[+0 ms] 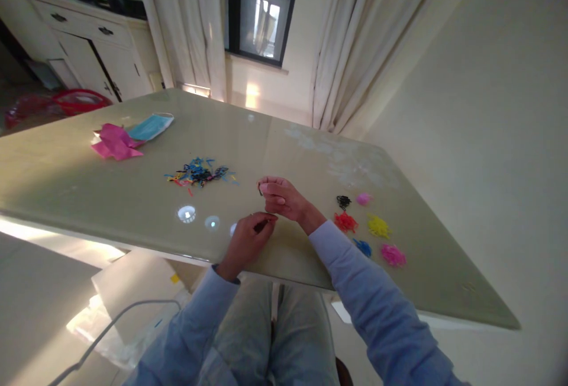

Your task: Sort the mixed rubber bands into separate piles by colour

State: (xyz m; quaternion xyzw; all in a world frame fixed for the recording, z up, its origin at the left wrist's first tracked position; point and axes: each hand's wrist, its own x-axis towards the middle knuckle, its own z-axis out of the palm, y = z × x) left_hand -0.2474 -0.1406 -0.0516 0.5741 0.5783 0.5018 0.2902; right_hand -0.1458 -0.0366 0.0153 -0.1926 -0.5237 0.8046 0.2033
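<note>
My right hand (284, 198) is closed above the table, and a small dark band (260, 189) pokes out at its fingertips. Just below and to the left, my left hand (252, 237) has thumb and fingers pressed together; what they pinch is too small to name. A mixed pile of coloured bands (202, 173) lies left of my hands. On the right, by my forearm, are single-colour heaps: black (343, 202), light pink (363, 199), red (345, 222), yellow (378, 226), blue (363, 248) and bright pink (393, 255).
On the table (275, 143), a crumpled pink sheet (117, 141) and a blue face mask (151, 127) lie at the far left. A white cabinet (100, 48) and a red basket (82, 102) stand beyond. The table's near edge runs just below my hands.
</note>
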